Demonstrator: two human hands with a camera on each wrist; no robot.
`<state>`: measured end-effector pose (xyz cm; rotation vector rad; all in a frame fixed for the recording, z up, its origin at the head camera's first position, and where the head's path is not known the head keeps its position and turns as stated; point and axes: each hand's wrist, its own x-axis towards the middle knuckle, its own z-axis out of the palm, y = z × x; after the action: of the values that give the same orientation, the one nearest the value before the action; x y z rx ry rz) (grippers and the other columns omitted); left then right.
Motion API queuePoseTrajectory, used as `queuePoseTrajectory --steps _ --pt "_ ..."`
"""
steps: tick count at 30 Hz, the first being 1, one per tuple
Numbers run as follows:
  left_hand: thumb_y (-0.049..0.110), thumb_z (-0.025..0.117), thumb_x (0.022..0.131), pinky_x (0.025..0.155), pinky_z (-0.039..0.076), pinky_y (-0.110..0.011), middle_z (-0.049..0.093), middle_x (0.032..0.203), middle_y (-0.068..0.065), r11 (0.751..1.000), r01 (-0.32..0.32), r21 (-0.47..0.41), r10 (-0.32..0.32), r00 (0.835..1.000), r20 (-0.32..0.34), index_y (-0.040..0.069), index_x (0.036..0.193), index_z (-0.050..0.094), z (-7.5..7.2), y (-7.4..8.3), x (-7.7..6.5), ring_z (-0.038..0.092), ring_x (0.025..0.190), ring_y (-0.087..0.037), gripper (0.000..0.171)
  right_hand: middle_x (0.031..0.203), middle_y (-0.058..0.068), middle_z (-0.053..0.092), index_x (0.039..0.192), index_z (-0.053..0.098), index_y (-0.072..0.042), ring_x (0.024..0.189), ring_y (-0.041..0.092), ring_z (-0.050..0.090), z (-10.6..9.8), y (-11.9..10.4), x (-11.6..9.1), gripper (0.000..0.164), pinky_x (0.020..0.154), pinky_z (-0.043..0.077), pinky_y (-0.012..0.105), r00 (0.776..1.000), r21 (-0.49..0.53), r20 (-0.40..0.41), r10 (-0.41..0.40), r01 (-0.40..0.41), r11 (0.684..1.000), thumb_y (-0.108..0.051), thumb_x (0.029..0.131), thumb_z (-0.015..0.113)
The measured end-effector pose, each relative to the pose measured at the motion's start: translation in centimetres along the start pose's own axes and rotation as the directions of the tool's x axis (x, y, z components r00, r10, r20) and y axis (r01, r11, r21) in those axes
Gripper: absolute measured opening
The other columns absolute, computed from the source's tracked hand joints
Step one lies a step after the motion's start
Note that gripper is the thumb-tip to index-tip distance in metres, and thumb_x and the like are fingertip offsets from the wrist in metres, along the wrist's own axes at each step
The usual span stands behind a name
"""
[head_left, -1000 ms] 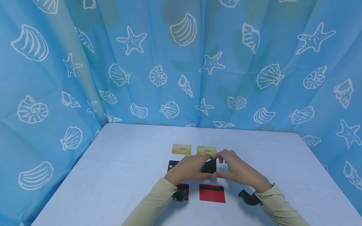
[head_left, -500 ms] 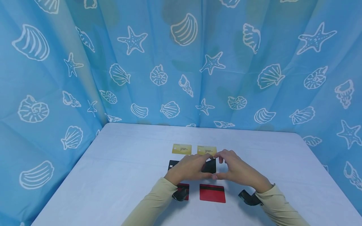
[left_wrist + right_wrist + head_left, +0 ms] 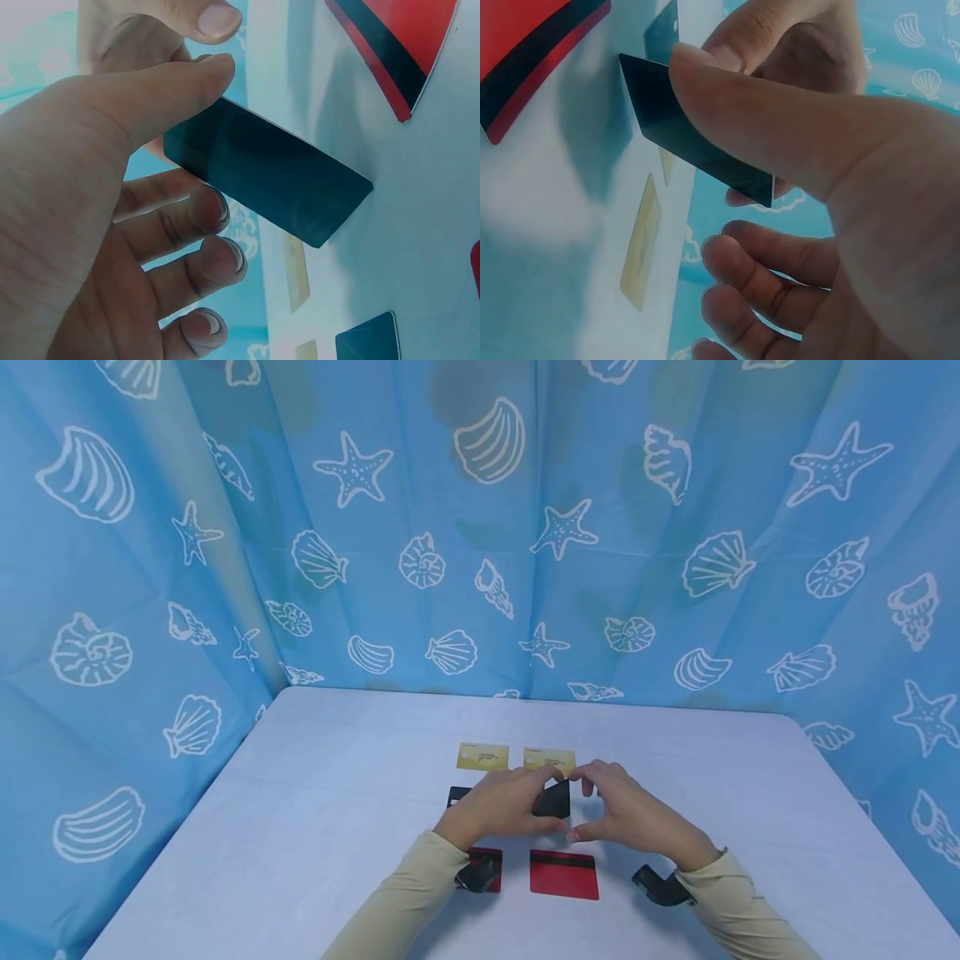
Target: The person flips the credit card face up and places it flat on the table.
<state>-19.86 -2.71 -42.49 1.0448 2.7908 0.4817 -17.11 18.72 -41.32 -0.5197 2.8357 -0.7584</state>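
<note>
A black card (image 3: 555, 799) was tilted above the white table (image 3: 337, 827), its longer visible side slanting down rightward in the left wrist view, pinched by the left hand (image 3: 495, 806). The right hand (image 3: 633, 814) curved just beside it, thumb and forefinger wide apart, though contact could not be told. Beyond lay two yellow cards (image 3: 483, 757), their print too small to read; nearer, two red cards (image 3: 564, 878).
</note>
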Motion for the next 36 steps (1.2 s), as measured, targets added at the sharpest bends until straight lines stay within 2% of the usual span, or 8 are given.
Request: queuePoseTrajectory --steps 5,16,24,31,36 --pt "0.051 0.079 0.088 0.065 0.047 -0.018 0.070 0.097 0.003 1.000 -0.012 -0.005 0.012 1.000 -0.004 0.019 0.147 0.051 0.0 -0.1 0.0 0.058 0.078 -0.005 0.073 0.110 0.005 0.059 0.139 0.057 -0.009 0.105 0.023 0.050 0.3 0.2 0.2 0.083 0.071 0.050 0.027 1.000 0.008 0.006 0.014 -0.014 1.000 -0.036 0.071 0.096" --pt "0.048 0.080 0.088 0.071 0.051 -0.018 0.071 0.104 0.001 1.000 -0.001 -0.022 0.001 1.000 0.000 0.020 0.147 0.050 -0.4 0.1 -0.1 0.061 0.082 -0.005 0.072 0.108 0.003 0.059 0.139 0.057 -0.009 0.102 0.021 0.050 0.8 0.2 0.3 0.084 0.072 0.049 0.029 1.000 0.006 0.022 0.011 -0.011 1.000 -0.039 0.071 0.095" --pt "0.046 0.081 0.088 0.064 0.048 -0.017 0.070 0.097 0.002 1.000 -0.014 -0.027 0.014 1.000 -0.007 0.018 0.145 0.051 -0.5 0.2 -0.3 0.059 0.075 -0.003 0.070 0.105 0.003 0.058 0.135 0.059 -0.009 0.099 0.020 0.049 1.3 0.4 0.6 0.077 0.071 0.046 0.030 1.000 0.002 0.016 -0.014 0.014 1.000 -0.036 0.072 0.095" --pt "0.047 0.079 0.089 0.055 0.043 -0.019 0.059 0.080 0.008 0.999 -0.027 -0.024 0.026 0.999 -0.023 0.019 0.145 0.052 -0.5 0.1 -0.2 0.054 0.065 -0.004 0.068 0.104 0.002 0.058 0.132 0.059 -0.010 0.099 0.020 0.049 1.6 0.6 0.7 0.073 0.072 0.045 0.030 1.000 0.009 0.014 -0.021 0.021 1.000 -0.034 0.073 0.095" --pt "0.048 0.078 0.090 0.054 0.043 -0.019 0.060 0.080 0.008 0.999 -0.038 -0.030 0.037 0.999 -0.025 0.019 0.144 0.052 -0.3 0.0 -0.2 0.053 0.065 -0.003 0.067 0.103 0.002 0.058 0.132 0.059 -0.009 0.098 0.019 0.049 1.9 0.6 0.8 0.073 0.072 0.045 0.030 1.000 0.010 0.013 -0.010 0.010 1.000 -0.033 0.073 0.094"
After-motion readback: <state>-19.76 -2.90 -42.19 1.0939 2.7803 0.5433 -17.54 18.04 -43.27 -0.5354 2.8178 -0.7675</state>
